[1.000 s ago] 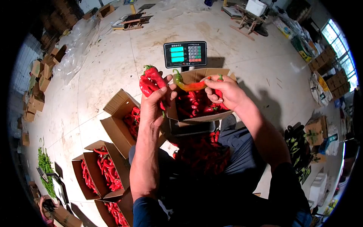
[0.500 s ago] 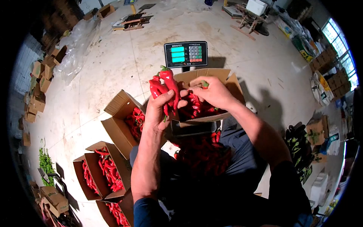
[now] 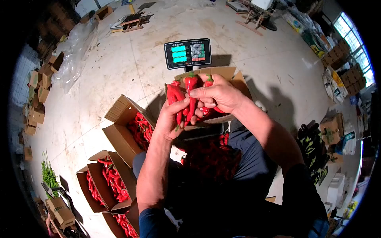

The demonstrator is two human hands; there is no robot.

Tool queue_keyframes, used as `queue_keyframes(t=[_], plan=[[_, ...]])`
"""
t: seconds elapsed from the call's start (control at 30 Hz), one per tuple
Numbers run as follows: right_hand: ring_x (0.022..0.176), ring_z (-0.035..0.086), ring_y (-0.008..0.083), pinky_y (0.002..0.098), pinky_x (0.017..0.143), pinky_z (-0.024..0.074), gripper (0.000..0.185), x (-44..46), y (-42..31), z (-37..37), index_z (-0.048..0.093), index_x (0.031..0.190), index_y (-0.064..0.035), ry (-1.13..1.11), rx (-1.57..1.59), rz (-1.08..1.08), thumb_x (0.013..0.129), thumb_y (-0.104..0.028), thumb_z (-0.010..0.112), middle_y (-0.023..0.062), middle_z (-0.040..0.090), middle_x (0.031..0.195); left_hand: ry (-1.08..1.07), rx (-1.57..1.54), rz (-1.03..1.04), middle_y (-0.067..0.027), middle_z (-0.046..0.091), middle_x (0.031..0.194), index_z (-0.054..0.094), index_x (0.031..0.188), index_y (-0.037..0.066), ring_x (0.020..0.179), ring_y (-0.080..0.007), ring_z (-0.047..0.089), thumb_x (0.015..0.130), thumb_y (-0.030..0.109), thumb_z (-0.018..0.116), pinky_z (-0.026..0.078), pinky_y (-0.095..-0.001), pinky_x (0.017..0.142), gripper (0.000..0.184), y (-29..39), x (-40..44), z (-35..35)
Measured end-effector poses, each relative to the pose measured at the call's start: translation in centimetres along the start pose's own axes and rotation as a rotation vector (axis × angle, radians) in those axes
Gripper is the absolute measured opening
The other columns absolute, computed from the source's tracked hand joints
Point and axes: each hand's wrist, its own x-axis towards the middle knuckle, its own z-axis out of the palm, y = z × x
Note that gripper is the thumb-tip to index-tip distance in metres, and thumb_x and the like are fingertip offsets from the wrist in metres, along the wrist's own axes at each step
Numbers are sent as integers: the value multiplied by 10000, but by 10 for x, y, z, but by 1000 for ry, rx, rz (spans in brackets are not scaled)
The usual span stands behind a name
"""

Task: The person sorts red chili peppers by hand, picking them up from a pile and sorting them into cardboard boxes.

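Note:
A few shiny red peppers (image 3: 175, 95) stand upright in my left hand (image 3: 168, 117), its fingers wrapped round their lower ends. My right hand (image 3: 222, 94) is closed on another red pepper (image 3: 209, 82) with a green stem, and its thumb touches a pepper in the bunch (image 3: 191, 82). Both hands are above an open cardboard box (image 3: 241, 85), which partly hides behind them. Behind that box stands a scale display (image 3: 188, 54) with lit green-blue panels. More red peppers (image 3: 212, 160) are heaped between my legs.
At left, an open cardboard box (image 3: 119, 137) and a divided box (image 3: 104, 186) hold red peppers. Green peppers (image 3: 49, 174) lie on the floor farther left. Dark eggplants (image 3: 309, 146) are piled at right. Clear plastic sheeting (image 3: 79, 55) lies along the left side.
My right hand has moved left and up against the bunch, bringing its pepper beside the others. My left hand keeps its hold. The whole view has shifted slightly.

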Motion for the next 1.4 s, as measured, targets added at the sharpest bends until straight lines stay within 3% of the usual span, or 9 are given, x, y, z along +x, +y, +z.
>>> queue_keyframes(t=[0.3,0.4,0.53,0.63,0.73,0.87,1.13,1.27,1.4], plan=[[518,438,50,223,429,314,154,0,-3,-4,624,913,-41,165,-79,-166,841,-82,755,-22,557,685,130,249,226,-153,673,974,547,1016,18,827,-205,639,868,57,709,526,-324,733,222,-14,7,-2],[541,462,53,212,435,321,185,1,-2,-10,627,1005,-28,114,-60,-149,854,-62,728,-6,589,742,131,214,258,-148,675,935,550,1010,22,810,-197,625,849,26,717,517,-314,717,232,-16,9,-6],[565,479,55,198,479,370,479,-4,-14,-17,493,1319,33,-53,48,-158,860,20,631,120,645,1100,199,236,282,-66,636,899,590,975,6,784,-165,599,875,-25,672,502,-307,740,133,-15,5,0],[569,483,54,196,475,379,499,-4,-14,-25,485,1323,37,-116,111,-159,856,6,655,140,632,1180,201,225,235,-96,650,902,573,982,9,747,-174,614,882,1,668,507,-308,705,138,-10,1,9],[576,494,51,187,471,379,489,-7,-18,-22,490,1322,33,-158,61,-167,869,-16,670,133,636,1164,167,59,149,-152,662,866,529,1086,42,639,-210,633,890,80,665,500,-280,519,242,-8,-1,7],[597,511,49,178,464,371,440,-5,-16,-19,520,1276,31,-111,-14,-184,881,-52,694,118,648,1118,39,-146,44,-180,659,1007,537,1113,35,785,-283,698,928,98,618,611,-362,686,212,-9,0,-9],[668,548,55,179,440,338,382,2,-13,-21,560,1180,16,104,-117,-207,852,-55,744,89,669,1013,168,177,121,-64,629,986,583,1072,20,896,-184,637,899,63,682,554,-340,830,204,-1,-1,-8],[573,558,59,181,419,325,315,1,-13,-13,601,1044,-6,209,-133,-254,810,-78,799,45,644,784,197,227,142,-64,646,977,586,1073,9,899,-175,649,881,23,694,542,-322,829,221,-8,-1,0],[572,561,64,188,413,324,332,2,-11,-9,583,1081,-3,254,-205,-269,821,-60,782,30,635,781,184,183,137,-84,659,964,576,1060,3,871,-189,671,882,10,687,554,-332,803,210,-14,3,6]])
